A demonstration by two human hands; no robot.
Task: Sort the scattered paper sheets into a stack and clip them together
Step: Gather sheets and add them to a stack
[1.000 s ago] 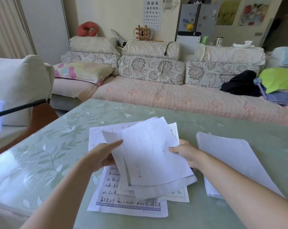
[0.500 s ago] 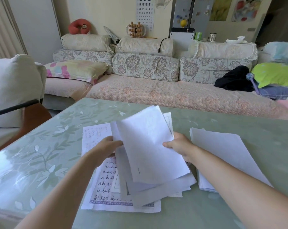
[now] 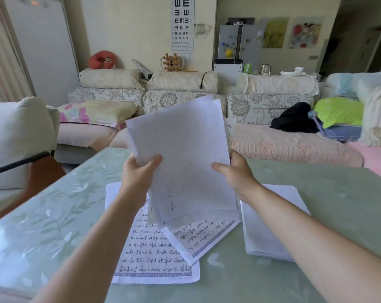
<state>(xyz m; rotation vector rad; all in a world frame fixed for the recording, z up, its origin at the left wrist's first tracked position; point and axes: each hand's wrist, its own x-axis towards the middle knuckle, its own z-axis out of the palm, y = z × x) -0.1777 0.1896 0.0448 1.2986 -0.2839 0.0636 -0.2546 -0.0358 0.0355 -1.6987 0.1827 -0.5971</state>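
Observation:
A bundle of white paper sheets is held upright above the table, blank backs toward me. My left hand grips its left edge, thumb on the front. My right hand grips the right edge the same way. Under the bundle, two handwritten sheets lie on the table, one angled across the other. A neat stack of white sheets lies to the right, partly hidden by my right forearm. No clip is visible.
The table has a glossy green floral top. A brown chair stands at its left edge. A long sofa with cushions and clothes runs behind the table.
Both hands have lifted the bundle of sheets off the table and tilted it upright. Two handwritten sheets stayed on the table.

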